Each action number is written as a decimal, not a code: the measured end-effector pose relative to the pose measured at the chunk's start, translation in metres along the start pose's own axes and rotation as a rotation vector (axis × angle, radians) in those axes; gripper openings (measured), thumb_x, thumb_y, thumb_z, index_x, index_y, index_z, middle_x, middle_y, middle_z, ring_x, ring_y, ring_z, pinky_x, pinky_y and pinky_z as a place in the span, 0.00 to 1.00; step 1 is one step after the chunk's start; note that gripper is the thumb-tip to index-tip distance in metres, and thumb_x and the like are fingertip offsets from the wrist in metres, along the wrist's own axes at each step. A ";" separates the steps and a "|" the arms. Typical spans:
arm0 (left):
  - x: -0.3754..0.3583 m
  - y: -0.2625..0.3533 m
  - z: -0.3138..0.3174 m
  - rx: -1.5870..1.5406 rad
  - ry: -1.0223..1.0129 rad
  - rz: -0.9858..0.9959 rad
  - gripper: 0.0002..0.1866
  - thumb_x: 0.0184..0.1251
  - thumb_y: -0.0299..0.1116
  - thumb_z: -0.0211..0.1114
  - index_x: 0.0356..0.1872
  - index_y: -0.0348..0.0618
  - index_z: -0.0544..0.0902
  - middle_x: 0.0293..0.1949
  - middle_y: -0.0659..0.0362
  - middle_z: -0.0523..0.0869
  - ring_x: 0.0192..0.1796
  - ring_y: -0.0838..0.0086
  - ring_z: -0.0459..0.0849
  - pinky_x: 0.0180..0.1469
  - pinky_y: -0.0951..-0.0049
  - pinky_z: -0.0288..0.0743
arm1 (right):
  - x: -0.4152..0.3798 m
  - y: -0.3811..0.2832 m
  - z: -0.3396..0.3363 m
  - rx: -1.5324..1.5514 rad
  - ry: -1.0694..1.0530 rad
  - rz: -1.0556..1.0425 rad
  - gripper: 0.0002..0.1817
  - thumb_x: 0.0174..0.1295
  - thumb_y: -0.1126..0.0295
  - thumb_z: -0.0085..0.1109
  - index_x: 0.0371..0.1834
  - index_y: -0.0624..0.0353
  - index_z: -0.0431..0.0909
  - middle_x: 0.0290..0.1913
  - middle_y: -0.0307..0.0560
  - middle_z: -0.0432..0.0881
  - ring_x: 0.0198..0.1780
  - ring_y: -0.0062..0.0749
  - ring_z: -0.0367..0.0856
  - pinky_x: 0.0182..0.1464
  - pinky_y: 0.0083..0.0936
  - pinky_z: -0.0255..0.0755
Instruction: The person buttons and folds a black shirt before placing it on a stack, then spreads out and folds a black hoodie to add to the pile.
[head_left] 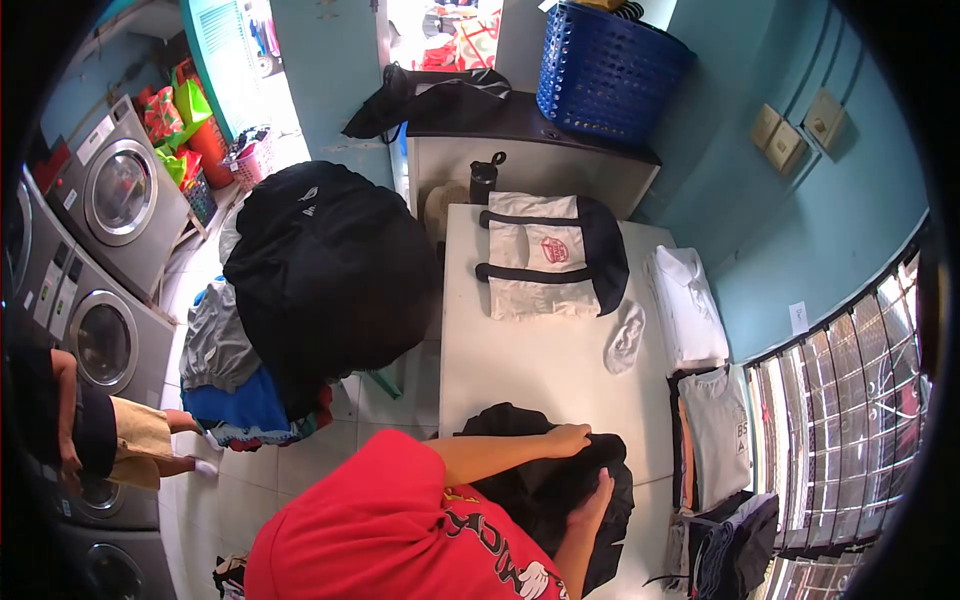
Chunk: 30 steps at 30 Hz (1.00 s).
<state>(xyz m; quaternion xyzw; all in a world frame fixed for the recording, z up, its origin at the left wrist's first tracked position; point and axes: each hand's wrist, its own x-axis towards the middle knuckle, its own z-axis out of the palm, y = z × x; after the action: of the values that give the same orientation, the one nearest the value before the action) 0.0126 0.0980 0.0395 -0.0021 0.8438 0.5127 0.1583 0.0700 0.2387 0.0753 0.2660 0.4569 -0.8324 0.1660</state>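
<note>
A black garment (530, 470) lies bunched on the white table in front of me; its exact kind does not show. My left hand (568, 440) is closed on the cloth near its upper edge. Lower and to the right, my right hand (592, 498) grips the same garment along its right part, with some of the fingers hidden in the folds. Farther up the table are a cream and black tote bag (545, 258) and a small whitish cloth item (625, 338).
Folded white clothes (688, 305), a grey shirt (715, 435) and dark clothes (730, 545) line the right side. A large clothes pile under black cloth (330, 270) stands left. Beyond are washing machines (105, 340), another person (85, 420) and a blue basket (610, 75).
</note>
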 end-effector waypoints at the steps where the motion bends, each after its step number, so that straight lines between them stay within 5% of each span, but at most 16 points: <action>1: -0.001 0.003 0.000 0.001 -0.003 -0.002 0.16 0.58 0.37 0.54 0.42 0.36 0.73 0.43 0.44 0.77 0.48 0.52 0.75 0.47 0.58 0.68 | -0.002 -0.002 0.004 -0.129 0.118 -0.086 0.24 0.55 0.63 0.52 0.53 0.62 0.63 0.50 0.50 0.71 0.49 0.38 0.71 0.55 0.33 0.64; 3: -0.003 0.011 -0.003 -0.212 -0.079 0.006 0.16 0.59 0.37 0.54 0.43 0.35 0.73 0.43 0.45 0.77 0.48 0.55 0.75 0.47 0.61 0.68 | -0.002 -0.004 0.002 -0.261 0.236 -0.169 0.28 0.56 0.61 0.53 0.57 0.62 0.60 0.51 0.52 0.69 0.51 0.40 0.70 0.55 0.34 0.64; 7: -0.004 0.018 -0.014 -0.420 -0.156 0.083 0.16 0.60 0.36 0.53 0.44 0.34 0.72 0.39 0.53 0.78 0.42 0.69 0.74 0.45 0.69 0.67 | 0.010 -0.025 -0.016 -0.144 -0.083 -0.140 0.34 0.57 0.61 0.53 0.64 0.62 0.51 0.57 0.53 0.65 0.55 0.40 0.66 0.55 0.34 0.64; 11: -0.011 0.031 -0.041 -0.559 -0.424 0.049 0.20 0.61 0.43 0.56 0.46 0.37 0.75 0.44 0.62 0.77 0.46 0.77 0.71 0.52 0.75 0.63 | 0.012 -0.044 -0.010 -0.287 0.158 -0.270 0.22 0.59 0.62 0.52 0.53 0.63 0.68 0.54 0.48 0.70 0.50 0.34 0.72 0.52 0.28 0.67; 15: -0.024 0.026 -0.081 -1.110 -0.703 -0.348 0.15 0.58 0.38 0.59 0.43 0.43 0.78 0.47 0.58 0.78 0.47 0.73 0.77 0.52 0.74 0.69 | 0.011 -0.064 -0.042 0.185 -0.198 0.120 0.15 0.59 0.61 0.51 0.39 0.62 0.76 0.40 0.50 0.80 0.42 0.37 0.79 0.48 0.34 0.72; 18: -0.022 0.007 -0.072 -1.237 -0.693 -0.465 0.15 0.59 0.37 0.58 0.46 0.44 0.76 0.46 0.57 0.78 0.46 0.72 0.78 0.50 0.71 0.72 | 0.027 -0.043 -0.053 0.384 -0.188 0.130 0.16 0.60 0.59 0.51 0.37 0.62 0.77 0.38 0.49 0.81 0.40 0.37 0.79 0.47 0.34 0.73; 20: -0.025 0.003 -0.066 -1.245 -0.401 -0.308 0.19 0.60 0.37 0.57 0.51 0.45 0.72 0.45 0.58 0.78 0.46 0.72 0.77 0.50 0.69 0.72 | 0.026 -0.030 -0.041 0.442 -0.162 0.033 0.18 0.61 0.57 0.49 0.42 0.62 0.75 0.40 0.47 0.80 0.42 0.35 0.78 0.49 0.33 0.71; 22: -0.025 -0.014 -0.057 -1.188 -0.364 -0.308 0.20 0.60 0.37 0.57 0.53 0.45 0.70 0.45 0.59 0.78 0.46 0.73 0.77 0.50 0.69 0.72 | 0.026 -0.014 -0.041 0.357 -0.201 -0.108 0.17 0.61 0.58 0.49 0.45 0.58 0.72 0.43 0.42 0.78 0.47 0.30 0.74 0.53 0.30 0.67; 27: -0.038 -0.019 -0.052 -0.771 -0.359 -0.528 0.21 0.61 0.36 0.55 0.55 0.44 0.68 0.47 0.59 0.77 0.47 0.74 0.77 0.50 0.69 0.72 | 0.011 0.002 -0.039 0.073 -0.053 0.114 0.07 0.62 0.64 0.47 0.37 0.51 0.73 0.32 0.35 0.75 0.38 0.24 0.75 0.47 0.26 0.70; 30: -0.047 -0.004 -0.044 -1.262 -0.459 -0.369 0.19 0.64 0.31 0.49 0.55 0.37 0.67 0.50 0.55 0.75 0.48 0.71 0.77 0.49 0.69 0.74 | -0.005 0.002 -0.019 0.092 -0.046 0.131 0.03 0.60 0.70 0.49 0.35 0.53 0.70 0.35 0.37 0.75 0.39 0.26 0.75 0.46 0.28 0.70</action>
<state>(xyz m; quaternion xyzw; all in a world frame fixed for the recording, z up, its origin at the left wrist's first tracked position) 0.0461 0.0504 0.0679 -0.1285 0.3154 0.8574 0.3859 0.0802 0.2539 0.0687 0.2833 0.3958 -0.8458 0.2184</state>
